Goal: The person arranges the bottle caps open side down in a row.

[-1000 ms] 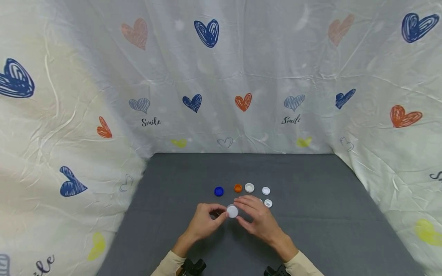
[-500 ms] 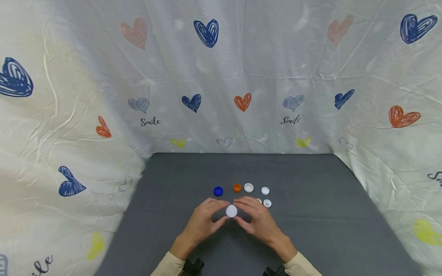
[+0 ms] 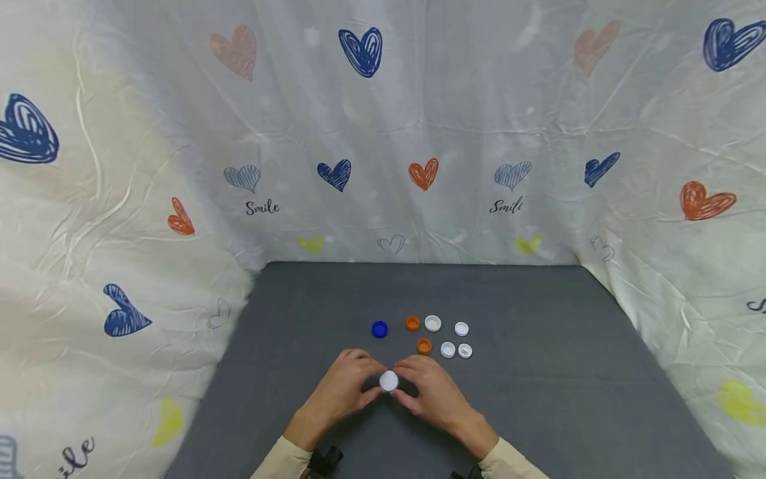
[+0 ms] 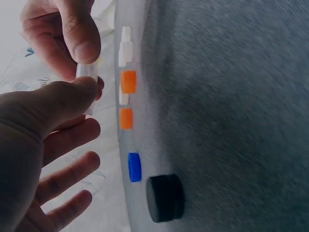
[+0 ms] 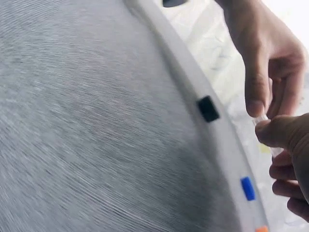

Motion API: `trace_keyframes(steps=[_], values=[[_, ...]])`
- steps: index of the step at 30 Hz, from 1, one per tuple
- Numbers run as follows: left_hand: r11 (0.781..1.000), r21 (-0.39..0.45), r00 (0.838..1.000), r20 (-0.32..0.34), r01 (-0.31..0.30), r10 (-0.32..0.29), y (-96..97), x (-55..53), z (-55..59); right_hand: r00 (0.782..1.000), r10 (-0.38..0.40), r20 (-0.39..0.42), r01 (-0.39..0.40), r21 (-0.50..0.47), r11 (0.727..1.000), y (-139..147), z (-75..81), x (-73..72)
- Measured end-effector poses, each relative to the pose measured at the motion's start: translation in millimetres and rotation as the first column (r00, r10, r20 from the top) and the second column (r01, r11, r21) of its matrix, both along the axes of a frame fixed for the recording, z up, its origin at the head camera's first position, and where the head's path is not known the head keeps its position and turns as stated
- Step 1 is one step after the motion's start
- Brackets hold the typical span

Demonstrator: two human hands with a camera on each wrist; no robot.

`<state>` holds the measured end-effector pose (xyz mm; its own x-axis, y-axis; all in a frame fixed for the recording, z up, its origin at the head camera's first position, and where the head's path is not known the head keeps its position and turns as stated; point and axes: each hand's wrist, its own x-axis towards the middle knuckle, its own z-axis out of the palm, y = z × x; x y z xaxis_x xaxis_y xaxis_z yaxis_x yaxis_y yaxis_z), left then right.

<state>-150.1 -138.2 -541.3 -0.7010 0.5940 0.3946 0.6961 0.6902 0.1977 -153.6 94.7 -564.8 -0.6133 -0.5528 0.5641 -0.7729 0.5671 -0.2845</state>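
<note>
A small round white bottle cap [image 3: 389, 381] is held above the grey table between both hands, its flat top facing up in the head view. My left hand [image 3: 344, 392] pinches its left side with thumb and fingers. On the other side my right hand [image 3: 433, 394] pinches it the same way. The left wrist view shows the cap's ridged side [image 4: 87, 70] under both thumbs, with the left hand's other fingers spread. Beyond the hands lie a blue cap [image 3: 380, 329], two orange caps [image 3: 423, 346] and several white caps [image 3: 447, 350].
A black cap [image 4: 165, 198] sits on the table [image 3: 538, 399] near the left hand; that hand hides it in the head view. A white curtain [image 3: 383, 133] printed with hearts surrounds the table at the back and sides.
Both hands have come slightly left and closer to the body with the white cap. The left fingers shifted their hold on it. A front orange cap and a white cap have come into view.
</note>
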Motion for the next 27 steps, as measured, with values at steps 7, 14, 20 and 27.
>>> trace_keyframes(steps=[7,14,20,27], values=[[0.995,-0.092,0.997,0.07,-0.029,0.036,-8.4,1.3,-9.4,0.999,-0.036,0.014,0.034,0.105,0.994,-14,-13.6,2.1],[0.992,-0.124,0.997,0.06,-0.037,0.045,-14.5,-1.2,-19.4,0.996,-0.066,0.058,0.056,0.168,0.984,-24,-17.2,2.3],[0.99,-0.137,0.998,0.05,-0.042,0.05,-17.1,-2.9,-24.3,0.998,-0.064,0.028,0.057,0.195,0.979,-31,-22.0,1.9],[0.983,-0.176,0.995,0.068,-0.058,0.071,-16.6,-2.3,-28.9,0.998,-0.064,-0.02,0.067,0.236,0.969,-32,-25.7,4.4]])
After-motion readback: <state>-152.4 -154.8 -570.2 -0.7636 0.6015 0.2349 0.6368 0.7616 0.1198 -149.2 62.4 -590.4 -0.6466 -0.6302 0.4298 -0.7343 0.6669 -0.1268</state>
